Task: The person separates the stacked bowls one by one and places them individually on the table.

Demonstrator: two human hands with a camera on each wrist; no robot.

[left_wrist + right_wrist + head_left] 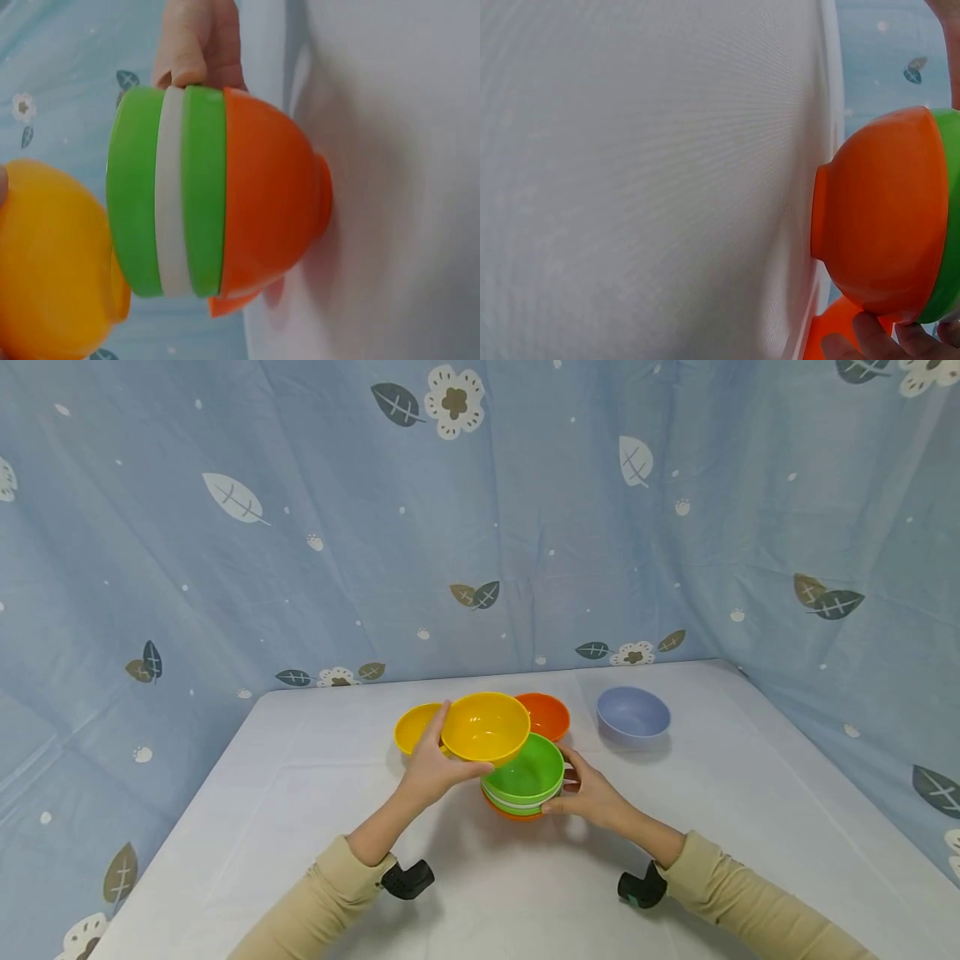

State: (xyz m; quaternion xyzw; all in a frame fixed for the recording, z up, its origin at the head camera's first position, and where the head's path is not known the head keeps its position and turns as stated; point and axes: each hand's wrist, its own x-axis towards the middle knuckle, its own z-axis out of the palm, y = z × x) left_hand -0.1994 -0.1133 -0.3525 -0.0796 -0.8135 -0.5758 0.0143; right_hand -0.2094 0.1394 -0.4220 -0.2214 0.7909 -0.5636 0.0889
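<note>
My left hand [438, 768] holds a yellow bowl [486, 727] by its side, thumb near the front and fingers at the left rim. The bowl is raised beside and partly over a stack of nested bowls. That stack shows a green bowl [531, 770] on top, then a white bowl [171, 195], another green bowl [204, 195] and an orange bowl [266, 199] at the bottom. My right hand [596, 793] grips the stack from its right side, thumb in front and fingers behind. In the right wrist view, fingertips [874, 337] touch the lowest orange bowl.
Behind the held bowl, a second yellow bowl [415, 727] stands at left. Another orange bowl [546, 717] is just behind the stack, and a blue bowl [633, 714] stands farther right. A white cloth [315, 793] covers the table, with a patterned blue curtain [525, 510] behind.
</note>
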